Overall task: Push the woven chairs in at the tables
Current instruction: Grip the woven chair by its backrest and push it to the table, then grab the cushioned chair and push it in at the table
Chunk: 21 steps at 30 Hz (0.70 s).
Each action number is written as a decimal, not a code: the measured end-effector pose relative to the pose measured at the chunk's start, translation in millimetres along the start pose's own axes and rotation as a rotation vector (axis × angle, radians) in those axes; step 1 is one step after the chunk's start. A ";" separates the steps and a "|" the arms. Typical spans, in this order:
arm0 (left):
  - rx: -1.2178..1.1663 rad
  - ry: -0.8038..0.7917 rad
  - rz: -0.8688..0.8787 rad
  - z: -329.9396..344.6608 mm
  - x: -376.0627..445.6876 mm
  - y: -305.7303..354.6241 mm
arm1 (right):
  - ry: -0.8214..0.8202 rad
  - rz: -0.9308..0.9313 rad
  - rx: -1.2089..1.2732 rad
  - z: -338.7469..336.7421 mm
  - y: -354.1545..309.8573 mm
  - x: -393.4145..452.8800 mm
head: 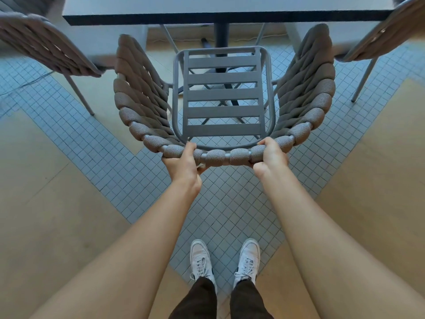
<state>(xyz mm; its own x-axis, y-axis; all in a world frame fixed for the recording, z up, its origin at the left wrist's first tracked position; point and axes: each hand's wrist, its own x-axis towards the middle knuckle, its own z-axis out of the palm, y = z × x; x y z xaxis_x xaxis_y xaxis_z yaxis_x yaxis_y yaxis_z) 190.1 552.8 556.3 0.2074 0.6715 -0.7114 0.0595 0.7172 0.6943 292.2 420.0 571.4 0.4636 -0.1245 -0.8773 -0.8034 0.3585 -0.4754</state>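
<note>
A woven chair (222,95) with a grey slatted metal seat and thick taupe rope wrapped round its curved back stands in front of me, facing a dark-edged table (161,10). My left hand (184,162) is closed on the top rail of the chair back, left of centre. My right hand (271,157) is closed on the same rail, right of centre. The front of the seat lies just short of the table edge, near the table's dark central post (222,35).
Another woven chair (43,47) stands at the left and a third (381,40) at the right, both beside the table. The floor is small blue-grey tiles with tan panels. My white shoes (224,261) stand behind the chair.
</note>
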 end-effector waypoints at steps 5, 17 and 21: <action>0.544 -0.184 0.059 -37.2 -10.9 -5.2 | -0.141 -0.053 -0.426 -30.5 -3.6 -7.6; 1.723 -0.886 0.398 -21.9 -109.7 -0.8 | -0.116 -0.601 -1.851 -172.5 -48.6 -83.6; 1.826 -1.052 0.673 7.8 -157.1 -8.4 | -0.024 -0.593 -1.854 -216.3 -66.0 -102.2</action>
<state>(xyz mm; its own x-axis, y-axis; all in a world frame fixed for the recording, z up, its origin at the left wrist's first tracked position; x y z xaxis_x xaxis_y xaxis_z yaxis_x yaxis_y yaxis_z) 164.6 439.9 663.1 0.8428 -0.0918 -0.5304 0.2252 -0.8348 0.5024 217.0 208.9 678.1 0.7721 0.1727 -0.6116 0.1039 -0.9837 -0.1466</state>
